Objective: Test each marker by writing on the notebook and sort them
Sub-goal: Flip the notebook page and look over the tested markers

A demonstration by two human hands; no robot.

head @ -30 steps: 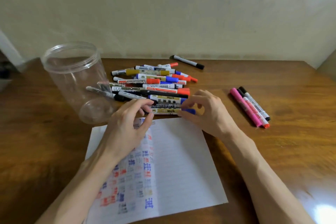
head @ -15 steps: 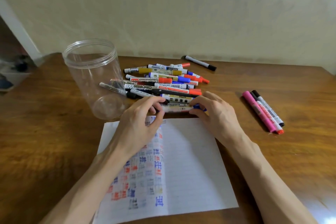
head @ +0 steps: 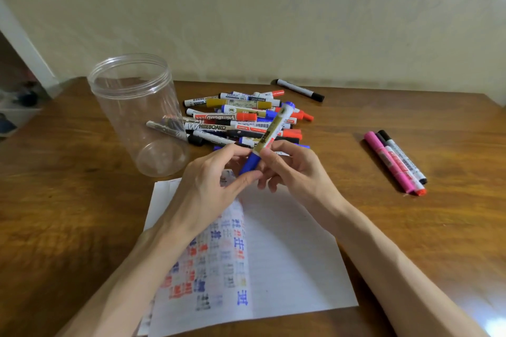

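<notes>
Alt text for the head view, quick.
Left hand and right hand grip a blue-capped marker above the notebook. Behind lie a marker pile and a clear jar; three markers lie apart at right.

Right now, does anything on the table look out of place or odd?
Only one thing: a black-capped marker lies alone near the wall, apart from the marker pile and from the three markers lying side by side on the right. Nothing looks spilled or damaged.
</notes>
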